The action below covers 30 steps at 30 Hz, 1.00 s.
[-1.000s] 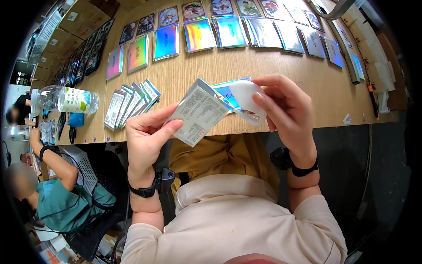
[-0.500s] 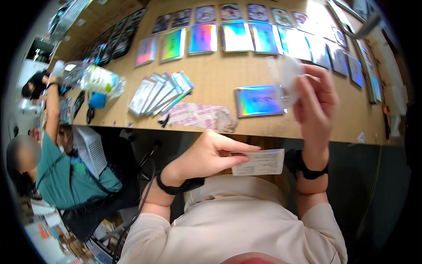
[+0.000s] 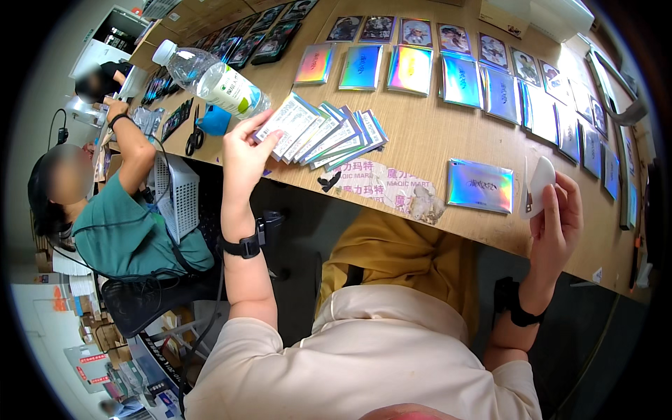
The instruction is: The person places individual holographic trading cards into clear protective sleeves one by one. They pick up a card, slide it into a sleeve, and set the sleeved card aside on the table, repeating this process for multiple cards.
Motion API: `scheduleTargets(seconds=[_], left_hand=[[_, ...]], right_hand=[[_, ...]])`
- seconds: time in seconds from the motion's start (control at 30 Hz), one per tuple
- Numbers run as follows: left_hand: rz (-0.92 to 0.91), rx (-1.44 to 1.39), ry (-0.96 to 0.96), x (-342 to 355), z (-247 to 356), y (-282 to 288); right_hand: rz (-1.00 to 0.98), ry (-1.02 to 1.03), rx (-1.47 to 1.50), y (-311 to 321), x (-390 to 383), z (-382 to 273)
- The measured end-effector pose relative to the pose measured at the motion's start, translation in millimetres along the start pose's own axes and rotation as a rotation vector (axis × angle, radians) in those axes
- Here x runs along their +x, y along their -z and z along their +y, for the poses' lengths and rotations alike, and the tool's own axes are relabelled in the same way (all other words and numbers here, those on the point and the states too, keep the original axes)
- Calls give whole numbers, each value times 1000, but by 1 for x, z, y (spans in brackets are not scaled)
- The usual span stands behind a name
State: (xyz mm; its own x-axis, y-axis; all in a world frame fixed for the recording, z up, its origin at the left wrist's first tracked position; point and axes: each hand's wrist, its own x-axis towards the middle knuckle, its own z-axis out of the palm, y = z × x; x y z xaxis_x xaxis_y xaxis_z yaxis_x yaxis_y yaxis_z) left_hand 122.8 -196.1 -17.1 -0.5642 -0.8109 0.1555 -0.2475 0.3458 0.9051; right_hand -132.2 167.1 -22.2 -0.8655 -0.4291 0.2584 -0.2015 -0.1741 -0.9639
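Note:
My left hand (image 3: 243, 148) grips a white-labelled packet (image 3: 285, 119) at the left end of a fanned group of similar packets (image 3: 346, 133) lying on the wooden table (image 3: 392, 126). My right hand (image 3: 558, 217) holds a white, rounded plastic tool (image 3: 539, 182) near the table's front edge. A single shiny holographic packet (image 3: 480, 183) lies flat just left of that tool. A torn pink-printed sticker patch (image 3: 381, 185) and a small black scrap (image 3: 329, 180) are between the fan and the holographic packet.
Rows of holographic packets (image 3: 360, 66) and picture cards (image 3: 416, 31) line the back. At left are a water bottle (image 3: 217, 80), scissors (image 3: 196, 133), blue object (image 3: 213, 119), dark cards (image 3: 273, 45) and a seated co-worker in teal (image 3: 126, 224). A metal rail (image 3: 616, 119) is at right.
My left hand has carried the packet leftward and up onto the fan. My right hand moved away with the white tool, leaving the holographic packet lying on the table. The view has turned.

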Motion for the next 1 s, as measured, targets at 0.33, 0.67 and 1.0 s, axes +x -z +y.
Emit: scheduleTargets(seconds=[0.33, 0.67, 1.0], left_hand=[[144, 729, -252, -12, 14, -11], [-470, 253, -588, -86, 112, -150], [-512, 370, -804, -94, 105, -197]], right_hand=[[-13, -22, 20, -4, 0, 0], [-6, -71, 82, 0, 0, -7], [41, -72, 99, 22, -9, -7]])
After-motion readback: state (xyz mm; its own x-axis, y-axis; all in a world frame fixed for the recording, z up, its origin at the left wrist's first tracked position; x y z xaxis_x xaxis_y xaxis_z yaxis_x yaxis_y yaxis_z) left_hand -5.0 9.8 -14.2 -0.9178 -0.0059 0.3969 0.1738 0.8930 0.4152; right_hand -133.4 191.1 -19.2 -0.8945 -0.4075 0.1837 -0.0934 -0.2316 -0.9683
